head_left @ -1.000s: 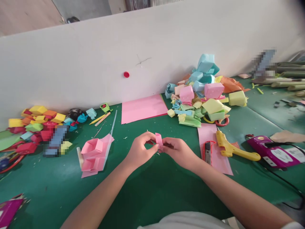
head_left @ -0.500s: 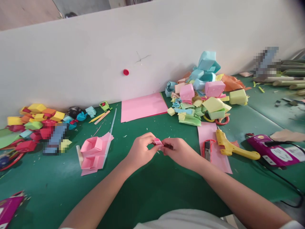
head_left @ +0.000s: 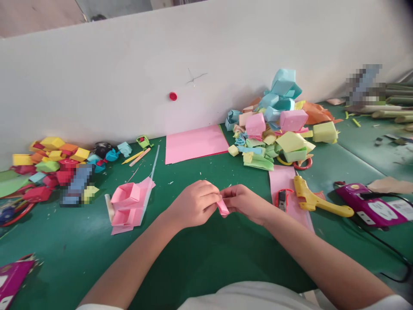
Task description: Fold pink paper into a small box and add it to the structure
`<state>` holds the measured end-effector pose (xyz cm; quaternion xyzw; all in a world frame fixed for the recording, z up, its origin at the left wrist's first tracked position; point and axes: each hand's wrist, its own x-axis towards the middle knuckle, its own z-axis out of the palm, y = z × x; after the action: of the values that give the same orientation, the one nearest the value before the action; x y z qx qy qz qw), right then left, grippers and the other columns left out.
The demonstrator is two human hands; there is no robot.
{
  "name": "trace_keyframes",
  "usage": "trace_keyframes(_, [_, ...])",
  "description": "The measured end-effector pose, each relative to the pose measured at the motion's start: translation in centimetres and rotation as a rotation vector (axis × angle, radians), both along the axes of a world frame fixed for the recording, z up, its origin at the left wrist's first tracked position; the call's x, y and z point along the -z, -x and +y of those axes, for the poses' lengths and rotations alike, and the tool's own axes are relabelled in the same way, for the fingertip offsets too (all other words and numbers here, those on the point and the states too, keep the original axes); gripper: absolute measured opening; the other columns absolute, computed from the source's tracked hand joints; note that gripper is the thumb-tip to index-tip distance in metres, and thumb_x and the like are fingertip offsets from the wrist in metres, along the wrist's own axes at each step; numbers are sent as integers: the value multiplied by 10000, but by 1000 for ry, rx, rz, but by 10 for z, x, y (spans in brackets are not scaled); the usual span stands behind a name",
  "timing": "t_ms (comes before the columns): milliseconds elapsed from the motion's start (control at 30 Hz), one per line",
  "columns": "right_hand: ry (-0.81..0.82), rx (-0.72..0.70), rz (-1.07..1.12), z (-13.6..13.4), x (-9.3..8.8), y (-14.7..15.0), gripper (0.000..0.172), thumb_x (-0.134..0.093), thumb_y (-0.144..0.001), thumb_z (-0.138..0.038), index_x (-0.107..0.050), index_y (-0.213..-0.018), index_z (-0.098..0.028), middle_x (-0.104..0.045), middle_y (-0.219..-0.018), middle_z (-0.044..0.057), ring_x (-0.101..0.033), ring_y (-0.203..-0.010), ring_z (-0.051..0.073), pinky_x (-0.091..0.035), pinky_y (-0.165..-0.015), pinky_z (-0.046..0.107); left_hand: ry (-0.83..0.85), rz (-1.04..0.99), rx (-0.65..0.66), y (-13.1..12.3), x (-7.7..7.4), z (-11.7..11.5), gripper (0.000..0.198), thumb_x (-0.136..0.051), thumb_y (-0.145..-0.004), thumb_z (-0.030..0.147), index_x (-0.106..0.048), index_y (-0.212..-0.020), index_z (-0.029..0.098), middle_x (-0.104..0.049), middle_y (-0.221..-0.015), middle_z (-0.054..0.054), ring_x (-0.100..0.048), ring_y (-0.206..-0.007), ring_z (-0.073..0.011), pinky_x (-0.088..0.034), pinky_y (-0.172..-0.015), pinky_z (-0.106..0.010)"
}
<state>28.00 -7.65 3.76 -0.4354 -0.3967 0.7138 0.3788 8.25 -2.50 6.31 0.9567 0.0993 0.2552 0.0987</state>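
A small folded piece of pink paper [head_left: 223, 207] is pinched between my two hands over the green table. My left hand [head_left: 198, 203] has its fingers closed on the paper's left side, back of the hand up. My right hand [head_left: 243, 201] grips the same piece from the right with thumb and fingers. The fingers hide part of the paper. To the left lie two open pink paper boxes [head_left: 125, 194] on a pink sheet, with a glue stick [head_left: 109, 208] beside them. A stack of pink sheets [head_left: 195, 144] rests against the white board.
At right are a red utility knife [head_left: 282, 200] on pink paper, a yellow glue gun [head_left: 314, 199] and a purple box [head_left: 368, 204] with a black cable. Piles of folded paper [head_left: 293, 121] and small coloured boxes [head_left: 53, 155] line the white board [head_left: 129, 77].
The pink paper has been turned and now points down toward me, showing more of itself. My left hand has rolled over with its back upward. The view has shifted slightly.
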Motion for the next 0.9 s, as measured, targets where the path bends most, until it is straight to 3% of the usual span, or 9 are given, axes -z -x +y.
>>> trace_keyframes(233, [-15, -12, 25, 2, 3, -4, 231, -798, -735, -305, -797, -915, -160, -727, -779, 35, -644, -669, 125, -552, -715, 288, -18, 22, -32, 3, 3, 2, 85, -573, -944, 139, -640, -986, 172, -699, -948, -95, -659, -876, -218, -568, -796, -360])
trace_keyframes(433, [-109, -79, 110, 1, -3, -7, 352, -813, -776, -384, -777, -1030, -143, -694, -790, 38, -637, -708, 145, -533, -754, 314, 139, -163, -100, 2, 6, -1, 98, -614, -899, 163, -650, -983, 200, -694, -949, -84, -659, -848, -196, -557, -766, -338])
trace_keyframes(533, [-261, -96, -42, 0, -6, -8, 336, -709, -878, -452, -759, -1032, -157, -679, -762, 26, -628, -723, 156, -513, -753, 316, 226, -247, -127, 0, 8, -2, 88, -624, -894, 155, -657, -966, 193, -688, -940, -83, -657, -847, -192, -552, -776, -341])
trace_keyframes(700, [-595, -21, -528, -3, -9, -9, 343, -548, -989, -470, -736, -870, -209, -686, -733, 10, -585, -658, 154, -435, -649, 290, 480, -347, -149, 0, 12, -2, 99, -597, -947, 214, -690, -977, 195, -676, -977, -86, -670, -891, -197, -568, -798, -351])
trace_keyframes(900, [-1034, 140, -677, -5, -4, -12, 359, -571, -980, -523, -742, -869, -228, -695, -740, 68, -589, -693, 198, -448, -670, 336, 594, -405, -18, 0, 9, -4, 140, -612, -963, 300, -684, -1020, 194, -669, -993, -103, -668, -887, -208, -578, -773, -364])
